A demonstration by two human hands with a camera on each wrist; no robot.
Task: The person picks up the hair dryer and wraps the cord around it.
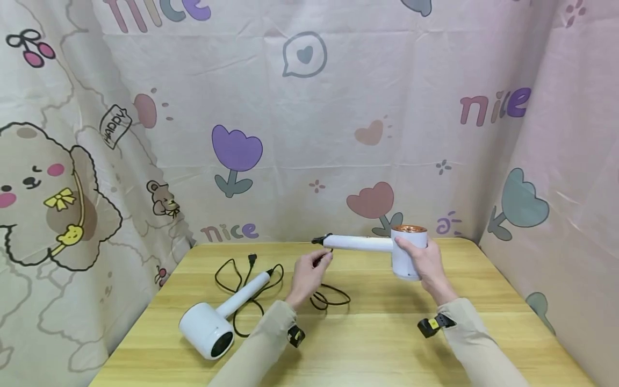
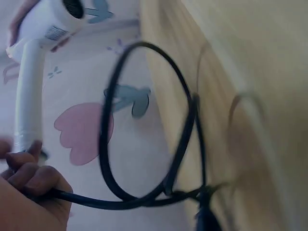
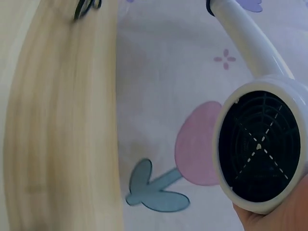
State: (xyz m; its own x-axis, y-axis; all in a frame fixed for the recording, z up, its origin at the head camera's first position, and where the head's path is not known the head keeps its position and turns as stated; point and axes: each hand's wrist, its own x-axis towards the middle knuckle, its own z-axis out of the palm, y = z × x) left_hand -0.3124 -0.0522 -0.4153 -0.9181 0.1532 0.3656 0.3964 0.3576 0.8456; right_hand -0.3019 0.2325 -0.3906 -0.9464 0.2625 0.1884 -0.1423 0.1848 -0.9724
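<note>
My right hand (image 1: pixel 428 264) grips the head of a white hair dryer (image 1: pixel 359 243), holding it above the table with its handle pointing left. A copper-coloured ring shows on top of the head, and a dark round grille (image 3: pixel 260 147) faces the right wrist camera. Just below the handle's end, my left hand (image 1: pixel 309 271) holds the dryer's black cord (image 2: pixel 91 200) with curled fingers. In the left wrist view, the cord hangs in loops beyond that hand. A second white hair dryer (image 1: pixel 205 329) lies on the table at the left, its handle slanting up to the right.
The second dryer's black cord (image 1: pixel 234 324) sprawls around its handle, with a plug (image 1: pixel 252 259) near the back. All this is over a light wooden table (image 1: pixel 377 344). A printed curtain (image 1: pixel 309 118) hangs behind the table and along both sides.
</note>
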